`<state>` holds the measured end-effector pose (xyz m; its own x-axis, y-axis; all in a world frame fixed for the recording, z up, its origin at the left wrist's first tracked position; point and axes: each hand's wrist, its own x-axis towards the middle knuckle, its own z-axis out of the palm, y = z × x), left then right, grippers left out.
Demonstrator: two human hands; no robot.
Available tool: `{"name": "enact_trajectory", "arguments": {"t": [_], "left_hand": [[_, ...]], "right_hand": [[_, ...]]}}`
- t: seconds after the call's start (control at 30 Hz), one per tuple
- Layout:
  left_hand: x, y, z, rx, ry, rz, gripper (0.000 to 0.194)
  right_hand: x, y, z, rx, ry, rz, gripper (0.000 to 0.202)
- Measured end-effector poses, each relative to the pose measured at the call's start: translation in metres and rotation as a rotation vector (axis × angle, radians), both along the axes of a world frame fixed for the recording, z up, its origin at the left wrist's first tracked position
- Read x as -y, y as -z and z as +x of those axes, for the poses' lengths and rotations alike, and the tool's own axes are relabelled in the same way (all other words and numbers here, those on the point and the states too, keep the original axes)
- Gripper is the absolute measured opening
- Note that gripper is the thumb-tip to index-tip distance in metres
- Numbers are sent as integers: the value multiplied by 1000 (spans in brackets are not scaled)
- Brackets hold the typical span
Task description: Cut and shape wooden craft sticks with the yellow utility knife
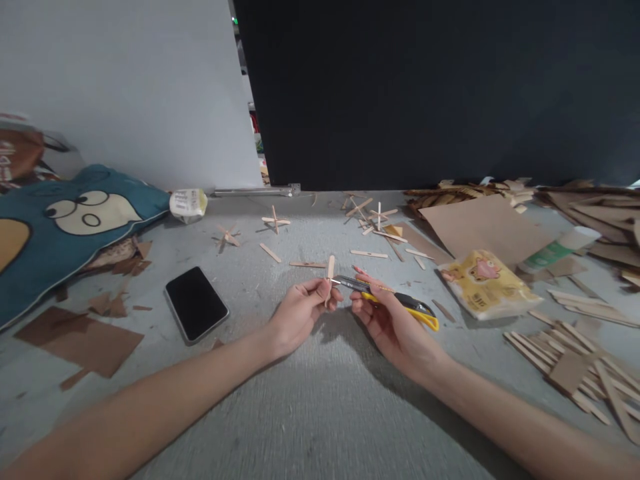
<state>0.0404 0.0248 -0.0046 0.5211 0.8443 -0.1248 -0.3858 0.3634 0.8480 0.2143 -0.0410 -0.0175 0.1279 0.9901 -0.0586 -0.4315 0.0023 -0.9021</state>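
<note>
Near the middle of the grey table, my left hand point(303, 312) pinches a short wooden craft stick point(331, 267) that stands roughly upright between thumb and fingers. My right hand point(385, 317) is closed round a yellow and black utility knife point(407, 305). The knife's blade points left, and its tip meets or nearly meets the stick beside my left thumb; whether it cuts in I cannot tell. Just beyond my hands lie a loose craft stick point(307, 265) and another flat stick point(369, 254). Crossed sticks, one a small standing piece point(275, 220), are farther back.
A black phone point(196, 303) lies left of my hands, with brown cardboard scraps point(83, 340) and a blue cartoon cushion point(85, 233) beyond. At right are a yellow packet point(487, 283), a glue stick point(560, 249) and a pile of wooden sticks point(575, 367). A dark panel point(440, 93) stands behind.
</note>
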Motion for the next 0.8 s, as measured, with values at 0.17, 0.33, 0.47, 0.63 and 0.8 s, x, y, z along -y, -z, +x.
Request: {"name": "enact_trajectory", "arguments": {"t": [0.17,0.33,0.47,0.63,0.8], "left_hand": [[0,-2,-1,-11,-20,-41,36],[2,-3,-2,-66,64,6,39],[4,-1,-1,-113,134,69,45],[6,-1,-2,-192,138,187,42],[5,-4,-1,-176,160,158,46]], "right_hand": [[-6,-2,17,216,126,207,28],[-7,-5,29,876,300,605,17],[-6,3,23,1026,270,706,17],[-1,7,18,1110,228,794,27],[1,3,18,1153,172,780,24]]}}
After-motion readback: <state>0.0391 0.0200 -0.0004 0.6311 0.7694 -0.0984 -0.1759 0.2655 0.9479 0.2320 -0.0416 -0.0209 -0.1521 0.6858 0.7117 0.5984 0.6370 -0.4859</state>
